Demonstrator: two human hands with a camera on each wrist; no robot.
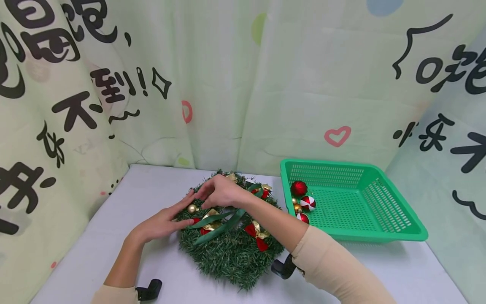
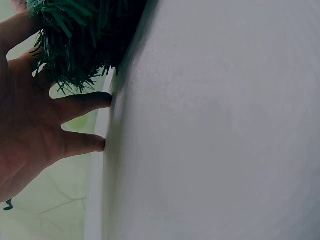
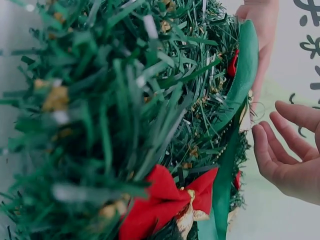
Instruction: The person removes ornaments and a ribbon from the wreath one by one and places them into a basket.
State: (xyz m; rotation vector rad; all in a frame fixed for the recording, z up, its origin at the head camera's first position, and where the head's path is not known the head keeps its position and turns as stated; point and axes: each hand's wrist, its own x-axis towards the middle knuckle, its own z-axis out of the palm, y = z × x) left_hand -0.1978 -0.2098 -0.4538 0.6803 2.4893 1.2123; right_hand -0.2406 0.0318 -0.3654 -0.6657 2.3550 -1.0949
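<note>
A green tinsel wreath (image 1: 235,257) lies on the white table, trimmed with red-and-gold bows (image 1: 256,231) and a long green ribbon (image 1: 222,230). My left hand (image 1: 159,223) rests against its left side with fingers spread; in the left wrist view, two fingertips of that hand (image 2: 30,115) touch the table beside the wreath (image 2: 85,35). Over the wreath's upper left is my right hand (image 1: 224,192), near a small gold ball (image 1: 192,208). The right wrist view shows this hand (image 3: 295,150) with loosely bent fingers, apart from the ribbon (image 3: 244,70), and nothing visible between them.
A green plastic basket (image 1: 395,202) stands to the right of the wreath. Along its left side lie a red ball (image 1: 299,188), red-and-white balls (image 1: 308,203) and small gold ones (image 1: 298,208). A printed curtain (image 1: 228,84) hangs behind the table (image 1: 114,219).
</note>
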